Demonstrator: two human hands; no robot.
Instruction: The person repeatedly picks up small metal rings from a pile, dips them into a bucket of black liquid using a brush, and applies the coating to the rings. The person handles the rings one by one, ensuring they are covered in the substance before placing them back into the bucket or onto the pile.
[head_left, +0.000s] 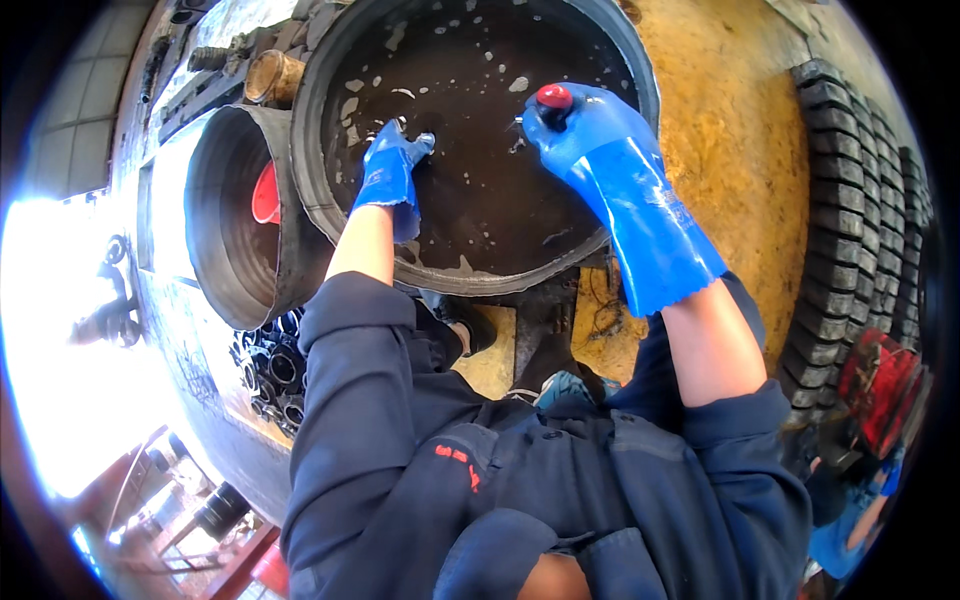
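Observation:
Both my hands wear long blue rubber gloves over a wide round metal tub (312, 150) of murky brown liquid (480, 215) with pale foam patches. My left hand (392, 165) reaches to the surface at the tub's left side. Its thumb and a wet fingertip show apart; the other fingers are hidden in the liquid, and so is anything they may touch. Higher and to the right, my right hand (590, 125) is closed around a red-handled tool (553, 97). The rounded handle end sticks up from the fist; its working end is hidden, so its kind is unclear.
Against the tub's left side lies an open metal drum (225, 215) with a red plastic container (266, 195) inside. Black ring-shaped parts (275, 370) are heaped below it. A rusty cylinder (274, 78) stands upper left. Large tyres (835, 200) line the right; another person's arm (868, 520) shows lower right.

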